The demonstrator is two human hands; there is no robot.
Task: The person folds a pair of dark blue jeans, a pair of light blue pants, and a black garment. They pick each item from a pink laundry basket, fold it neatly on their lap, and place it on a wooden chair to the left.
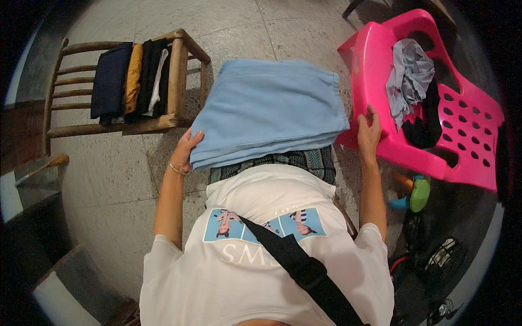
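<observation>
Blue and soft, the folded cloth (269, 108) lies flat on your lap, right in front of you, between the wooden chair on the far left and the pink chair on the right. Under its near edge you can see a bit of your patterned trousers (304, 162).

Your left hand (187, 148) rests on the near left corner of the blue cloth. Its fingers lie close together, curled over the edge, pressing down and not pinching. Your right hand (370, 130) is off the cloth. It grips the seat edge of the pink chair (467, 125), fingers together and wrapped on the rim.

Only one hand is keeping the cloth in place. I think the right side could slide off your knee and fall to the stone floor (109, 179), and the neat fold would come undone. If you pull the pink chair hard, it might tip, since it looks tilted already, and the clothes in it could spill out.

That pink chair works like a basket. In it you have a striped grey and white garment (409, 76) bunched up, with a dark garment (427, 125) under it.

On the wooden chair (176, 76), folded clothes (130, 79) lie side by side: dark blue, mustard yellow, black and a strip of white. They look tidy.
</observation>
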